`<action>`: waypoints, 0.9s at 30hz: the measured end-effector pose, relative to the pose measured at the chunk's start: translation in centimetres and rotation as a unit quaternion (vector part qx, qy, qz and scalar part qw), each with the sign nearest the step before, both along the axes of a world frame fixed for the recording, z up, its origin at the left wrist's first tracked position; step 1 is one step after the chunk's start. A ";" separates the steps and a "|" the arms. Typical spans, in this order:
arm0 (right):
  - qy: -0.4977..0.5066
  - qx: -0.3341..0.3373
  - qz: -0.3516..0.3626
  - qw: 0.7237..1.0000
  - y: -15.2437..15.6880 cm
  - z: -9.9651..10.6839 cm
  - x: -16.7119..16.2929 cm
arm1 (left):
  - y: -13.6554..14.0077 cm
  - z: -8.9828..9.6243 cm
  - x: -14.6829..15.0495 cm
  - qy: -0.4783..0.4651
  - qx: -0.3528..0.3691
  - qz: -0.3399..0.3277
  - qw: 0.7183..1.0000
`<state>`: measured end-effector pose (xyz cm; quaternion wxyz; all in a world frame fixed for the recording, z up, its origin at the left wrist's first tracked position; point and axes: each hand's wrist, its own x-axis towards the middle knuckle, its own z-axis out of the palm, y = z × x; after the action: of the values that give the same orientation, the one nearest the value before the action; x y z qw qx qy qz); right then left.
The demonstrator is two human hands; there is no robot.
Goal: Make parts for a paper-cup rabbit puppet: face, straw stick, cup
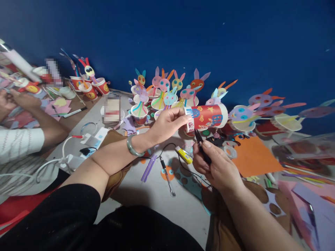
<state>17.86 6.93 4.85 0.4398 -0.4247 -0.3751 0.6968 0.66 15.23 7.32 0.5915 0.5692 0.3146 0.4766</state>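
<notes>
My left hand [170,122] pinches a red paper cup [205,116] near one end. The cup lies sideways in the air, printed with gold and blue figures. My right hand [216,164] is closed around a slim black pointed tool [200,143] that looks two-bladed. Its tip points up, close under the cup; whether it touches cannot be seen. On the table below lie a clear pen [167,176], purple strips [149,168], a yellow packet [183,155] and an orange paper disc with eyes [167,172].
Cups with paper rabbit heads [164,85] line the blue wall. Orange paper [252,157] and coloured sheets [306,202] lie to the right. A power strip [98,141] with white cables is on the left, near another person's arm [49,120]. A thin black cable crosses the table.
</notes>
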 end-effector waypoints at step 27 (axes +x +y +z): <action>0.042 -0.020 0.023 0.999 0.1 -0.6 0.1 | 0.3 -1.6 0.4 -0.031 0.081 -0.024 0.996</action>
<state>17.99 7.03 4.24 0.4306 -0.3952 -0.3517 0.7312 1.02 15.49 5.71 0.5640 0.6080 0.2425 0.5035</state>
